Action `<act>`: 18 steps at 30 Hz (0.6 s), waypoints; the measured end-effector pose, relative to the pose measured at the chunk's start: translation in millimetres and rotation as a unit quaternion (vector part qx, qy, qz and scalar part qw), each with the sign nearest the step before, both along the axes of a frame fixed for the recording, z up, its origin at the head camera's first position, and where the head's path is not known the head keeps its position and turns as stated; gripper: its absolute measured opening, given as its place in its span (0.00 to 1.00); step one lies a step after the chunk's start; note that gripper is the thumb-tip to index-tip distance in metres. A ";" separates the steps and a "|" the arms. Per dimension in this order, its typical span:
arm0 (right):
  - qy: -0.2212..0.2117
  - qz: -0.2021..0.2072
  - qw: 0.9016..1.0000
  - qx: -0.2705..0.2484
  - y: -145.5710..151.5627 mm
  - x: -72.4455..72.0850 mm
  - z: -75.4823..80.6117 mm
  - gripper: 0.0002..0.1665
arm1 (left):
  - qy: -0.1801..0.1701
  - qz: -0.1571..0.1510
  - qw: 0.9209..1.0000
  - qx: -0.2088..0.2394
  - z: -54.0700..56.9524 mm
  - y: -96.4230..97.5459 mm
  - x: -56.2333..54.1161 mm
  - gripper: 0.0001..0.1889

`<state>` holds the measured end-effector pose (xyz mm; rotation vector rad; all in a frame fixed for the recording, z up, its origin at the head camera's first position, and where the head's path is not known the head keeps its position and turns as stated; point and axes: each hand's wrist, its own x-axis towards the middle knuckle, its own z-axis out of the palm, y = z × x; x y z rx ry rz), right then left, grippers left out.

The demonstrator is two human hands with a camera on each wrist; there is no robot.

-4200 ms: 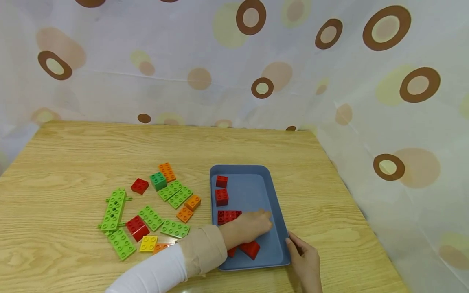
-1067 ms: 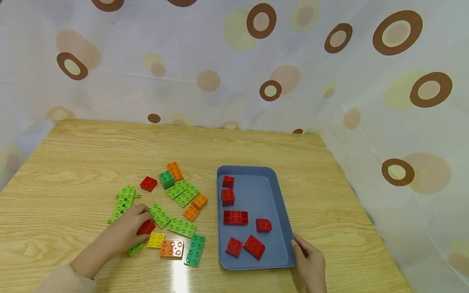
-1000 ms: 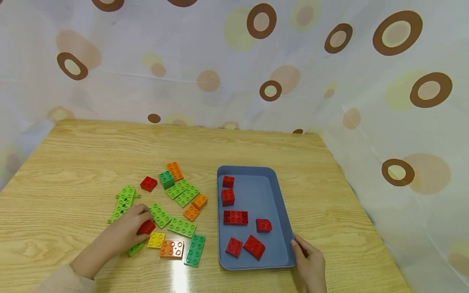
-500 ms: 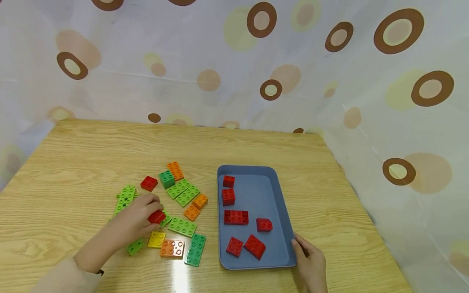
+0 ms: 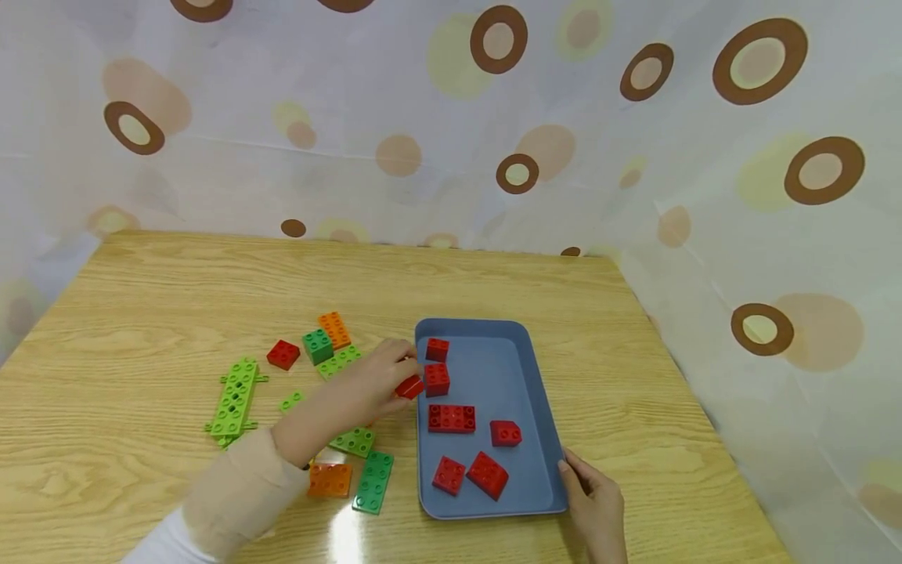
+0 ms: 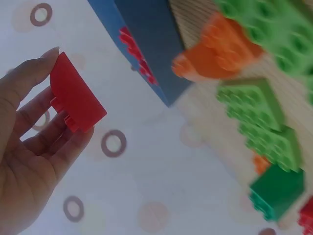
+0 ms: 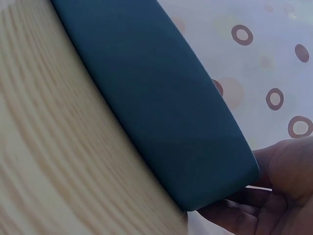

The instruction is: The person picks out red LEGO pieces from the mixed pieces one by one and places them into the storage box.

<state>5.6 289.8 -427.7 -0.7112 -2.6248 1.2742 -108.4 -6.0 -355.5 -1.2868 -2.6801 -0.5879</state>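
Observation:
My left hand [image 5: 377,380] pinches a red toy building brick [image 5: 409,387] just beside the left wall of a blue-grey tray [image 5: 486,368]. In the left wrist view this brick [image 6: 76,95] has a curved side, and thumb and fingertips grip its two ends. Several red bricks lie inside the tray, among them a long one [image 5: 452,419], a square one [image 5: 449,475] and a sloped one [image 5: 488,475]. At the tray's near right corner my right hand [image 5: 597,501] grips the rim; in the right wrist view its fingers lie at the tray's outer wall [image 7: 156,98].
Left of the tray several loose bricks lie on the wooden table [image 5: 176,313]: a red one [image 5: 283,355], a dark green one [image 5: 318,345], orange ones and a light green wheel base [image 5: 235,399]. My left forearm covers some of them. A patterned sheet [image 5: 282,117] hangs behind.
The left hand came out of the tray to the left pile, picked up the red curved brick and carried it right to the tray's edge. The right hand stayed at the tray's corner.

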 end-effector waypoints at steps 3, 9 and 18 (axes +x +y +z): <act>0.002 0.000 1.000 0.001 0.4 0.2 0.0 0.18 | 0.014 -0.023 1.000 -0.012 5.1 23.3 -5.4 0.14; 0.017 0.000 1.000 0.008 -1.2 -0.2 1.2 0.17 | 0.015 -0.061 0.997 -0.035 11.5 65.3 -9.6 0.14; 0.036 -0.003 0.999 -0.002 -3.0 0.6 -0.2 0.16 | 0.015 -0.074 0.990 -0.117 7.2 115.8 -11.1 0.18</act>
